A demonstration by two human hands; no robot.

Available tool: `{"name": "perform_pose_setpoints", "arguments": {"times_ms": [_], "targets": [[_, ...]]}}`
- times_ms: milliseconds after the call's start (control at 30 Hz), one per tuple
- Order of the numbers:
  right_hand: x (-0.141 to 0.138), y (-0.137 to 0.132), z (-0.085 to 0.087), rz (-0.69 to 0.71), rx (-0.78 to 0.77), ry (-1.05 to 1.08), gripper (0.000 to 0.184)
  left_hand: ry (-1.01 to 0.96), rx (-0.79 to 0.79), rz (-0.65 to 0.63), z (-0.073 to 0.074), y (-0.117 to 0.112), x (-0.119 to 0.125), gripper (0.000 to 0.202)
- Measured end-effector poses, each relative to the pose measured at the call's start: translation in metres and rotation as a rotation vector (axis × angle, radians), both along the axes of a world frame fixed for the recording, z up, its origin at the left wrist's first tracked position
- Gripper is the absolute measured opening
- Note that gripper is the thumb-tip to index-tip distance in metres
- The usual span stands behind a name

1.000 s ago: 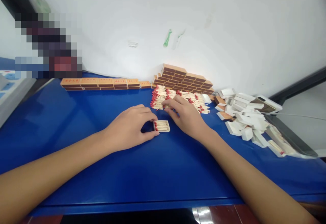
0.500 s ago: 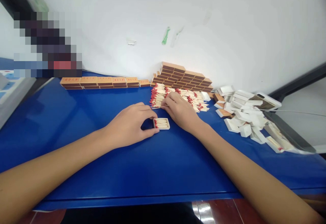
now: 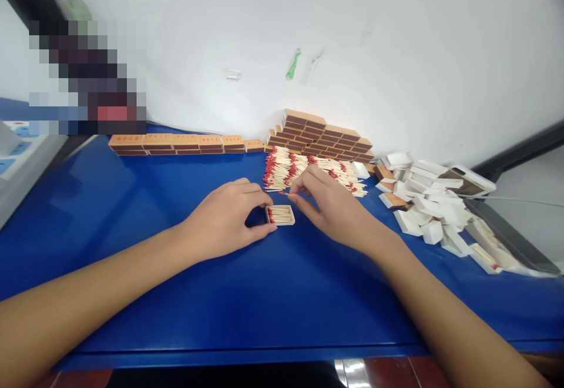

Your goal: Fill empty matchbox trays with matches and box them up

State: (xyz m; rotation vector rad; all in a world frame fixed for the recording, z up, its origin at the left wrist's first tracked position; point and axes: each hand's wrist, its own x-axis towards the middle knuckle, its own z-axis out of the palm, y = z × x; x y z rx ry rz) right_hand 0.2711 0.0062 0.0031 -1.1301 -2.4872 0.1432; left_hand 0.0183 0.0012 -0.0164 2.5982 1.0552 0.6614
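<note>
My left hand (image 3: 235, 211) grips a small white matchbox tray (image 3: 291, 218) between thumb and fingers at its left end. Inside the tray lie several matches (image 3: 279, 214), red heads to the left. Just behind and to the right, my right hand (image 3: 324, 200) is closed in a pinch on a match (image 3: 285, 193), whose red head points left. This match is apart from the tray. A big pile of loose red-headed matches (image 3: 279, 167) lies beyond my right hand, which hides part of it.
Stacked matchboxes (image 3: 328, 135) stand against the wall behind the pile, and a row of matchboxes (image 3: 171, 143) runs left. On the right lie a heap of white trays (image 3: 427, 194), a phone (image 3: 469, 180) and a dark case (image 3: 513, 232). A blurred-out area covers the upper left.
My right hand has drawn back slightly from the match pile toward the tray, with the match in its fingertips. My left hand still holds the tray. The view has shifted a little.
</note>
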Motion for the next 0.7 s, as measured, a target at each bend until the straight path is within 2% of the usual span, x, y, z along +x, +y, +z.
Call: {"name": "perform_pose_setpoints", "arguments": {"times_ms": [167, 400, 700], "targets": [[-0.006, -0.014, 0.002, 0.052, -0.024, -0.054, 0.008, -0.021, 0.002, 0.056, 0.000, 0.001, 0.000, 0.023], [-0.013, -0.010, -0.009, 0.022, 0.031, -0.087, 0.009, -0.018, -0.021, 0.039, 0.001, 0.001, 0.000, 0.022], [-0.015, -0.010, -0.009, 0.015, 0.024, -0.075, 0.012, -0.025, 0.002, 0.039, -0.001, 0.001, -0.001, 0.022]]}}
